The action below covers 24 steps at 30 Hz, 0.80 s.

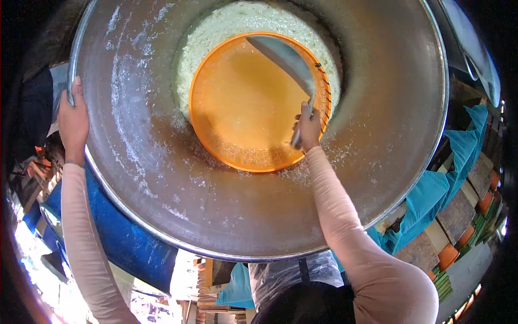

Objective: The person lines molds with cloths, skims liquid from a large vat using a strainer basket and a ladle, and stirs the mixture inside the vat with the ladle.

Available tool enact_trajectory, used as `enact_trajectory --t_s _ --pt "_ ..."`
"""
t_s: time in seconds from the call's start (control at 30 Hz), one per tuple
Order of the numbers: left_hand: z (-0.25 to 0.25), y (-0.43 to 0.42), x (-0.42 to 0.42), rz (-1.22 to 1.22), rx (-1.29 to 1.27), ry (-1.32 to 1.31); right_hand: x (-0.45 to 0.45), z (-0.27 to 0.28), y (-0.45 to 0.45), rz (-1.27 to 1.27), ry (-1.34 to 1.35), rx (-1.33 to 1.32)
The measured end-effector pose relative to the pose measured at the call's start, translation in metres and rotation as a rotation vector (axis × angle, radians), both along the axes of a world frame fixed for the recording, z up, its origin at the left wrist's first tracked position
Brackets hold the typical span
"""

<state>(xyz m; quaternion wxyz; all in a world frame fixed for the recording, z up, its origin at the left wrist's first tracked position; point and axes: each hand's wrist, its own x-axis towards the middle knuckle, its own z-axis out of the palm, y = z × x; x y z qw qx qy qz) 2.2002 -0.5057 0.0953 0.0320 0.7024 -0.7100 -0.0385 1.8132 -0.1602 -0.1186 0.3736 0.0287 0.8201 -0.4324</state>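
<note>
A wide metal vat (259, 216) fills most of the view, with white curd-like material (243, 19) at its bottom. In it sits a round orange basket (199, 97) with yellowish liquid inside. My right hand (308, 127) is closed on the handle of a metal scoop (286, 56), whose blade lies over the basket's upper right part. At the vat's left rim my left hand (74, 121) grips the edge, its thumb and fingers on the rim.
A blue barrel (129, 237) stands below the vat at the lower left. Turquoise cloth or plastic (426, 194) hangs at the right, beside orange pots (448, 256) and grey slabs. Another metal object (469, 48) is at the upper right.
</note>
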Motion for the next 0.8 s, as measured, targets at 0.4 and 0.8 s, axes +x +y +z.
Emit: enact_trajectory --t_s 0.4,0.8 --pt "-0.006 -0.005 0.021 -0.06 0.002 -0.001 -0.049 -0.115 -0.038 0.516 0.386 0.438" --pt "0.004 0.005 -0.005 -0.053 -0.06 -0.053 0.094 -0.137 0.01 0.346 -0.927 0.152"
